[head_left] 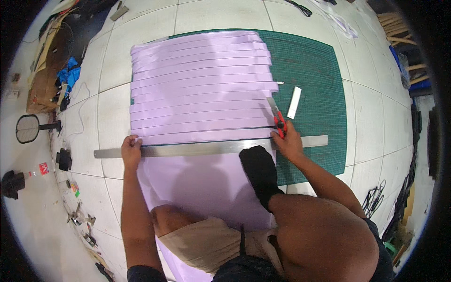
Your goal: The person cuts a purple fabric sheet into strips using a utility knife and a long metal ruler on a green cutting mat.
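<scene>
Lilac sheet material (188,174), cut into several parallel strips (202,84) in its far part, lies over a green cutting mat (310,70). A long steel ruler (202,149) crosses it from left to right, and my black-socked foot (258,164) rests against its near edge. At the left end of the nearest strip, my left hand (131,148) has its fingers closed on the strip's edge. My right hand (287,141) holds a red utility knife (280,123), blade pointing away from me, with its fingertips by the strip's right end. A narrow dark gap shows between strip and ruler.
A white bar-shaped block (294,102) lies on the mat, right of the knife. White floor tiles (115,113) surround the mat. A cardboard box (42,89), a racket-shaped swatter (28,128) and small items line the left side; black cable (373,197) lies to the right.
</scene>
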A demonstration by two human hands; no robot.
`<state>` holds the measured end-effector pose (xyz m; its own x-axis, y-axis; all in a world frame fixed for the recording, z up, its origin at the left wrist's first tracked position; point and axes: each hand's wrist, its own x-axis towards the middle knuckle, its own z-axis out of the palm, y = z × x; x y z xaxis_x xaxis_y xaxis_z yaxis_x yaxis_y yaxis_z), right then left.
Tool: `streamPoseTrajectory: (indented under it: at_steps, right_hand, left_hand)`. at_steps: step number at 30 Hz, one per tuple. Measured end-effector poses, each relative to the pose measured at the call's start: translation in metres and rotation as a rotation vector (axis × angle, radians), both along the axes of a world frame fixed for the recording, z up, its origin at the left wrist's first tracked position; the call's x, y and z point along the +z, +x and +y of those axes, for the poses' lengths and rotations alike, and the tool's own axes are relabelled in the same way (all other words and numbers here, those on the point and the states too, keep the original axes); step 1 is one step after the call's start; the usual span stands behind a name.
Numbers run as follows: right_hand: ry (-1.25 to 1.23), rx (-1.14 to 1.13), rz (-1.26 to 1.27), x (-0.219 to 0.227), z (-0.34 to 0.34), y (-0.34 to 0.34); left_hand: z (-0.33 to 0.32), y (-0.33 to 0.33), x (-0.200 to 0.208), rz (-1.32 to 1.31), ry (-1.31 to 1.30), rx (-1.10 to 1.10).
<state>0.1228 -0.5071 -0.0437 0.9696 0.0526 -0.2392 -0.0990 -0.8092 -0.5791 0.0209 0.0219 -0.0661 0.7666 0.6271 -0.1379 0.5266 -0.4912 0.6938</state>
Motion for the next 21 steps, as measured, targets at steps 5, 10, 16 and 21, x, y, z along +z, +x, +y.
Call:
streamPoseTrajectory:
  at_steps: [5,10,16,21]
  right_hand:
    - [0.013,0.044,-0.051,-0.002,0.004,0.002]
    - [-0.061,0.108,-0.063,0.009,0.004,-0.004]
    - [-0.122,0.285,-0.158,0.025,-0.040,-0.015]
    - [-0.121,0.341,-0.157,0.023,-0.060,-0.021]
  left_hand:
    - [-0.007,0.001,-0.009,-0.015,0.156,0.092]
    - [0.007,-0.013,-0.013,-0.100,0.263,0.039]
    - [0.004,-0.039,-0.011,0.103,0.376,0.331]
    - [-0.002,-0.040,-0.012,0.181,0.340,0.404]
